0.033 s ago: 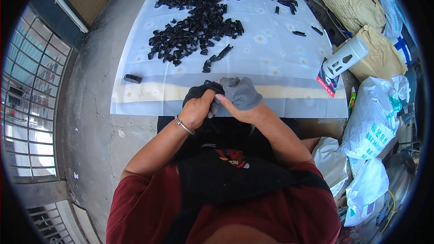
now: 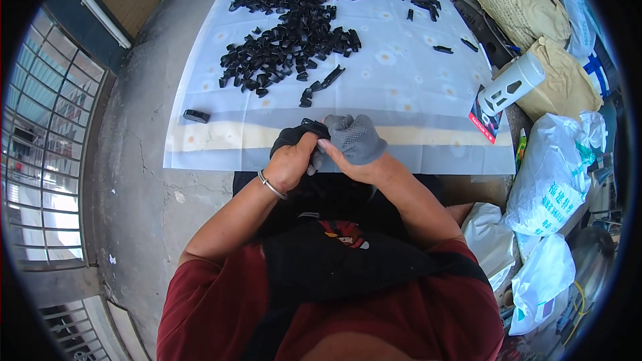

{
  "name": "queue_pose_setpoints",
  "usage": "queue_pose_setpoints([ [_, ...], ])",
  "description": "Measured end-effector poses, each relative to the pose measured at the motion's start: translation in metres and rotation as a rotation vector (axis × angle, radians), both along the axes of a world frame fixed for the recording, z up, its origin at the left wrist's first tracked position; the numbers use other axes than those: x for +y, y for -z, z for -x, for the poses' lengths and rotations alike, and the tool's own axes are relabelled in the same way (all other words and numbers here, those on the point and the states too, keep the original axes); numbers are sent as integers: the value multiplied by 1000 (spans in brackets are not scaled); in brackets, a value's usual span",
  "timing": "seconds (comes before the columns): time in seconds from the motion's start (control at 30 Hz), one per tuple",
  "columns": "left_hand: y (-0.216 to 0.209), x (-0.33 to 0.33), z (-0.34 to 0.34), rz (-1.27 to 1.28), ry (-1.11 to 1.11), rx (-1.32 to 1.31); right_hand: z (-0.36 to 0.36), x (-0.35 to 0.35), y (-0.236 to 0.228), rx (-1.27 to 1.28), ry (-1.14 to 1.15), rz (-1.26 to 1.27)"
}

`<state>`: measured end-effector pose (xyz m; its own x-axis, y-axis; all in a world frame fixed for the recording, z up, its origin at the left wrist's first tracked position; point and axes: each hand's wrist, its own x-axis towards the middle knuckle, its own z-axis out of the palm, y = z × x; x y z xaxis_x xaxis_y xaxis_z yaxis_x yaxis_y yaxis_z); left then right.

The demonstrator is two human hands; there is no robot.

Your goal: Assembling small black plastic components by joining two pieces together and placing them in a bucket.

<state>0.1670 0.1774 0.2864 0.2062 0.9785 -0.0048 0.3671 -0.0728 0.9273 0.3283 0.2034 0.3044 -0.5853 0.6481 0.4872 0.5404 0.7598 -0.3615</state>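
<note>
Both my hands meet over the table's near edge, each in a glove that leaves the thumb bare. My left hand, in a black glove, is closed around a small black plastic part whose end shows at the top of the fingers. My right hand, in a grey dotted glove, is curled closed against the left, its thumb pressing at the same spot. The fingers hide most of the part. Just beyond lie a few loose black plastic pieces, and farther off spreads a large pile of similar black pieces.
A pale flowered cloth covers the table. A dark oblong object lies at its left edge. On the right, a white cylinder with cutouts rests by a red and black card. Stuffed sacks crowd the right side.
</note>
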Motion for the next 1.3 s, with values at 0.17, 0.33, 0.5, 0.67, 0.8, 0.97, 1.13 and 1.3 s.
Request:
queue_pose_setpoints([
  [0.17, 12, 1, -4, 213, -215, -578, 10, -2, 1, 11, 38, 27],
  [0.33, 6, 8, 11, 267, -175, -597, -5, 0, 9, 232, 47, 99],
  [0.5, 5, 12, 17, 108, -195, -356, -4, -1, 1, -55, 50, -16],
  [0.67, -1, 13, 13, 90, -170, -375, -4, 0, 8, 77, 36, -106],
  [0.8, -3, 11, 11, 93, -155, -331, -6, -5, 2, 49, 37, -81],
  [0.97, 4, 17, 2, -306, -169, 99, -4, 5, 14, -175, -28, -225],
  [1.13, 18, 31, 3, -374, -179, 119, 7, 18, 39, 36, -7, -394],
  [1.3, 3, 43, 18, 71, -49, -70, 5, 31, 26, -108, -49, -280],
])
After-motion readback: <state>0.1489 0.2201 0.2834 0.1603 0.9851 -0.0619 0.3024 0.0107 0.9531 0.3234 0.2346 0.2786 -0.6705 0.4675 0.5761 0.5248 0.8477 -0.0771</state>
